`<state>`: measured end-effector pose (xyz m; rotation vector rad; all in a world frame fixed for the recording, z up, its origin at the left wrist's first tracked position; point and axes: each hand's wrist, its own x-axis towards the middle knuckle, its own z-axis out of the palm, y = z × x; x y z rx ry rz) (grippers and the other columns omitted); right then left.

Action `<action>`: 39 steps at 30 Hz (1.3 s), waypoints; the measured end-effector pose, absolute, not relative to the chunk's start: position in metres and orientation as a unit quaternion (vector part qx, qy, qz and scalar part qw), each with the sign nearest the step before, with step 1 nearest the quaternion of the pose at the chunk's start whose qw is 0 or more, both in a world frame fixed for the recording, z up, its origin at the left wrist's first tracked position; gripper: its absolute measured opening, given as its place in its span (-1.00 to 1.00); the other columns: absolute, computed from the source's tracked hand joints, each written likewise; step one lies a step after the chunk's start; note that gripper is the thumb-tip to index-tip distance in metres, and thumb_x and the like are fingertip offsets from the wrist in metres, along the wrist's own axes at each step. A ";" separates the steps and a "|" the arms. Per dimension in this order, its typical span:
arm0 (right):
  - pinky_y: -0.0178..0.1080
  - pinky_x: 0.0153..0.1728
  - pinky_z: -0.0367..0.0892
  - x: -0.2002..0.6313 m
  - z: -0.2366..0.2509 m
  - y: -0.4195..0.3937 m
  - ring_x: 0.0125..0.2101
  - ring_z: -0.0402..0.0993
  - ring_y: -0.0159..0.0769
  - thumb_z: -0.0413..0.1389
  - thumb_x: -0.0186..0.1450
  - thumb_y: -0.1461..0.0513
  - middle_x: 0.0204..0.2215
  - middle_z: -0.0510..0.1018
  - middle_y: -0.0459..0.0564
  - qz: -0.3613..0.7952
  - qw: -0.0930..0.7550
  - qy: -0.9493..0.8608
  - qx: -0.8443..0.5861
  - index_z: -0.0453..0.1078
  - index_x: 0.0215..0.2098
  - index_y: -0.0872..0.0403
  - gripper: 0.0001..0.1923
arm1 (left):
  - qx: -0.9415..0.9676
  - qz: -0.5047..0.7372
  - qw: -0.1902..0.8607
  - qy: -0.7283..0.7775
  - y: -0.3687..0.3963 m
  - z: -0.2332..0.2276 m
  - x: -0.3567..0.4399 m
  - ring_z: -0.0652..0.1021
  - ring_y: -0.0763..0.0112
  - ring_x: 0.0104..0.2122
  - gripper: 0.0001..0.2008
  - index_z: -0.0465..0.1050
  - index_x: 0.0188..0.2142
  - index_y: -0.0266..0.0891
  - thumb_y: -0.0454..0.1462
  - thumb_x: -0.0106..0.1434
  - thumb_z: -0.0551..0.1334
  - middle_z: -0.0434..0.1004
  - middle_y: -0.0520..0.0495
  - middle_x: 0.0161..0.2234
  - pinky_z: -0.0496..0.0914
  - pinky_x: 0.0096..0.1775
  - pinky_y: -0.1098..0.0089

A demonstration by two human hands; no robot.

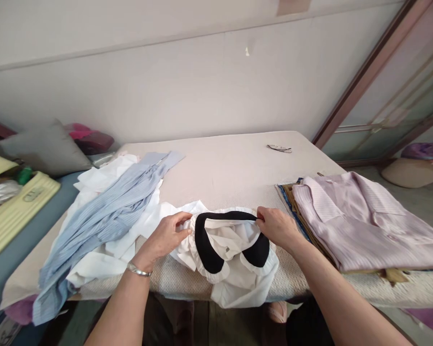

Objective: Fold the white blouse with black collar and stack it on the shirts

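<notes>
Fingers (182, 226) of the left hand (164, 238) and of the right hand (279, 227) pinch opposite sides of the black collar (205, 250) of a white blouse (238, 269), lying at lower centre of the desk (231, 168). Lilac shirt (361, 221) right; blue striped shirt (104, 216) left.

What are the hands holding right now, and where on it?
Both hold the white blouse at its black collar: left hand pinches the left end, right hand the right end.
</notes>
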<state>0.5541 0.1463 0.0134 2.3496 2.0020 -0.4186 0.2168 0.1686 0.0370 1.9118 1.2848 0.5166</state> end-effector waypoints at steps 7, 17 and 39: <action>-0.23 -0.44 0.01 0.553 0.019 0.145 -0.32 0.51 -0.15 -0.03 0.36 0.24 -0.32 0.58 0.08 -0.110 0.001 0.634 0.766 0.43 -0.24 0.04 -0.81 | 0.758 0.191 0.351 0.516 0.168 0.031 0.223 0.50 0.32 -0.38 -0.80 0.60 -0.26 -0.20 -0.21 0.28 0.20 0.59 -0.02 -0.37 0.35 -0.28 0.36; -0.25 -0.41 0.12 0.553 0.030 0.143 -0.46 0.31 -0.30 0.04 0.19 0.23 -0.52 0.44 -0.11 -0.257 -0.310 0.642 0.653 0.19 -0.49 0.00 -0.88 | 0.579 0.462 0.458 0.492 0.164 0.048 0.216 0.33 0.44 -0.49 -0.84 0.44 -0.27 -0.16 -0.13 0.28 0.27 0.36 0.10 -0.45 0.21 -0.44 0.44; -0.15 -0.15 0.41 0.536 0.032 0.130 -0.10 0.54 -0.15 0.36 0.15 0.08 0.07 0.51 0.20 -0.665 -0.354 0.471 0.459 0.30 0.09 0.08 -0.38 | 0.383 0.610 0.355 0.596 0.189 0.051 0.197 0.36 0.47 -0.54 -0.77 0.43 -0.32 -0.20 -0.18 0.02 0.34 0.34 0.13 -0.54 0.25 -0.49 0.48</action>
